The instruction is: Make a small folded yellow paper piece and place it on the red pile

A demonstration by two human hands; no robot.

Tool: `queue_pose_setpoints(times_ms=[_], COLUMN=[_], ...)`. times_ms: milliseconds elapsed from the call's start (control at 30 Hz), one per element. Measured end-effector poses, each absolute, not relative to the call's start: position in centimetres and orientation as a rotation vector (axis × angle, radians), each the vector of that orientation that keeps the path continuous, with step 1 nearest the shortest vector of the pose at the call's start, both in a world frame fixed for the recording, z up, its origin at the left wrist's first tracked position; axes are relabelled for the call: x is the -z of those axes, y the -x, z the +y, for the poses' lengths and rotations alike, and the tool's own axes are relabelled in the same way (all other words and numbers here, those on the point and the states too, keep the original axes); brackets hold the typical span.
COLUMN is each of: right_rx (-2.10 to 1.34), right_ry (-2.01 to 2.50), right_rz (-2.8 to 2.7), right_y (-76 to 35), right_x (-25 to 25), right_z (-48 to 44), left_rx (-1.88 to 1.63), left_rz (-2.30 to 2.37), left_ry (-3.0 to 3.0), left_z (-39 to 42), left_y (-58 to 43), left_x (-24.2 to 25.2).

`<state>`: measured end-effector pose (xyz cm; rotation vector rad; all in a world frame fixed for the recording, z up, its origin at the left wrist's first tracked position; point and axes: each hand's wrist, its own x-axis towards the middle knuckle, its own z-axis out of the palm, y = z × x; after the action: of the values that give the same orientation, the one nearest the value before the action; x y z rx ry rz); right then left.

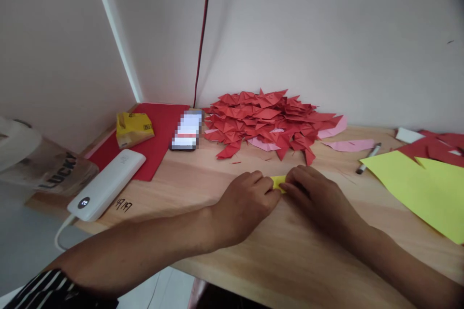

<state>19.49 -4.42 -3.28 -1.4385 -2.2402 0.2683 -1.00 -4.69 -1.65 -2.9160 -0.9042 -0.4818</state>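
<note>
Between my two hands, just above or on the wooden table (217, 193), is a small piece of yellow paper (278, 182). My left hand (246, 205) is closed on its left end, knuckles up. Fingers of my right hand (317, 193) pinch the right end. Only the middle of the paper shows; the rest is hidden under the fingers, so I cannot tell how it is folded. Beyond the hands lies a heap of folded red paper pieces (257, 113) against the wall.
Left stand a white power bank (108, 183) with a cable, a yellow packet (134, 128), red paper (155, 154), a phone (186, 130) and a clear "LUCKY" container (61, 169). Right are a marker (369, 158), pink scraps (350, 145), a yellow sheet (416, 193) and red scraps (438, 145).
</note>
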Motion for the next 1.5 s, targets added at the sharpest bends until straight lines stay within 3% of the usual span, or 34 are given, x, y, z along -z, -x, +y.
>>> queue_pose_setpoints(times_ms=[1500], right_rx=[-0.171], right_ry=[1.625], right_rz=[-2.299], right_y=[-18.7], right_x=[2.1], right_z=[-4.6], left_rx=[0.42], left_rz=[-0.952], left_ry=[2.859], left_z=[-4.8], left_y=[0.8], left_x=[1.1])
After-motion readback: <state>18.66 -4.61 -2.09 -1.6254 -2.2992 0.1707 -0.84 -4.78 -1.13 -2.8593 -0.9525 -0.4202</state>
